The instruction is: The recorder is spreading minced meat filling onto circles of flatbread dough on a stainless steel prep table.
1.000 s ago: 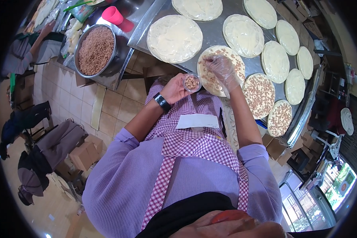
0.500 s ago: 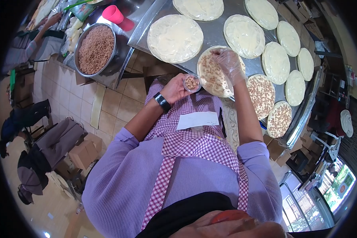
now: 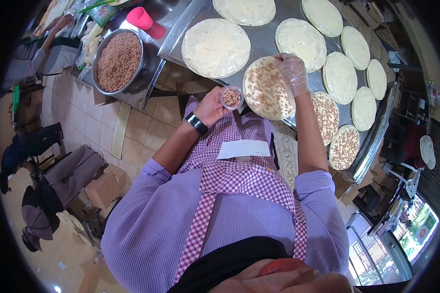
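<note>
My left hand point(image 3: 211, 108) holds a small clear cup point(image 3: 231, 97) with brown crumbs in it, just off the near edge of the metal table. In a clear plastic glove, my right hand point(image 3: 293, 73) hovers at the far right edge of a round cream-covered cake layer point(image 3: 267, 90). Its fingers are drawn together, and whatever is between them is hidden. Brown crumbs lie scattered over that layer. To its right are two more crumb-covered layers point(image 3: 324, 117) point(image 3: 344, 147), one partly behind my right forearm.
Several plain cream-covered rounds point(image 3: 216, 48) fill the rest of the metal table point(image 3: 173, 41). On the left, a large metal bowl point(image 3: 141, 63) of brown crumbs stands beside a pink cup point(image 3: 139, 18). Another person's hand point(image 3: 63, 22) shows at far left. Cardboard boxes point(image 3: 104, 190) sit on the floor.
My right hand has moved right and slightly away from me, from over the layer's middle to its edge. My left hand with the cup has shifted slightly left.
</note>
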The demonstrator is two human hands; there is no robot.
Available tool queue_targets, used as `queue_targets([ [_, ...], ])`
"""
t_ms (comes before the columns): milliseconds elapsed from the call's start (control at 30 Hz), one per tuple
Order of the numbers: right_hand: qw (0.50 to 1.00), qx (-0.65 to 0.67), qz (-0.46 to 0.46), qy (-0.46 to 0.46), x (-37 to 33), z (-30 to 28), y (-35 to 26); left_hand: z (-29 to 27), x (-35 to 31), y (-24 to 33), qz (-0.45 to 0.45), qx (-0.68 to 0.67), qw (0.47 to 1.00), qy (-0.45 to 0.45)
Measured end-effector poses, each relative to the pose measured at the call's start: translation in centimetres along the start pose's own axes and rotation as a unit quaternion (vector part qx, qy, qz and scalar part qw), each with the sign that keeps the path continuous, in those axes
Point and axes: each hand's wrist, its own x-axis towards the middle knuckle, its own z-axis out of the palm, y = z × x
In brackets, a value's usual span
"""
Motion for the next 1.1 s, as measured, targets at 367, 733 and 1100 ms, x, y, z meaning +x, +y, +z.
queue_targets([
  [367,0.975,-0.221,-0.009,-0.036,-1.6,-0.9,0.1,1.4,0.2,0.6,0.035,0.03,0.998,0.04],
  [733,0.973,-0.227,-0.036,-0.021,-0.9,1.6,-0.3,1.2,0.1,0.6,0.035,0.035,0.999,0.008],
  [1100,0.998,0.033,0.045,-0.011,-0.1,1.5,-2.6,0.8,-0.1,0.5,0.043,0.018,0.999,0.006],
])
